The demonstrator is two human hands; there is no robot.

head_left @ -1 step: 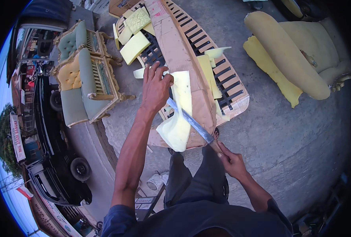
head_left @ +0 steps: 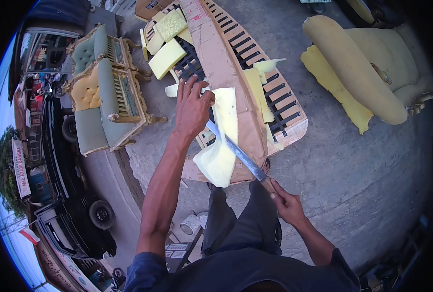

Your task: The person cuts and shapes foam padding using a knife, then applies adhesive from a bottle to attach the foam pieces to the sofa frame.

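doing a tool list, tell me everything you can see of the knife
The knife has a long, grey-blue, metallic-looking blade and a brown handle that looks wooden. The right hand grips the handle; the blade slants toward the picture's upper left, pale yellow foam covering a short stretch before the tip.

1. Floor [head_left: 353, 170]: grey concrete, seen across centre and right.
2. Gilt-framed seating [head_left: 90, 129], upholstered in green and yellow, placed upper left.
3. Olive upholstered sofa [head_left: 384, 53], placed upper right.
4. Black vehicle [head_left: 63, 187], seen lower left.
5. Tree [head_left: 4, 170] and sky [head_left: 1, 109], seen far left; all lit by daylight.
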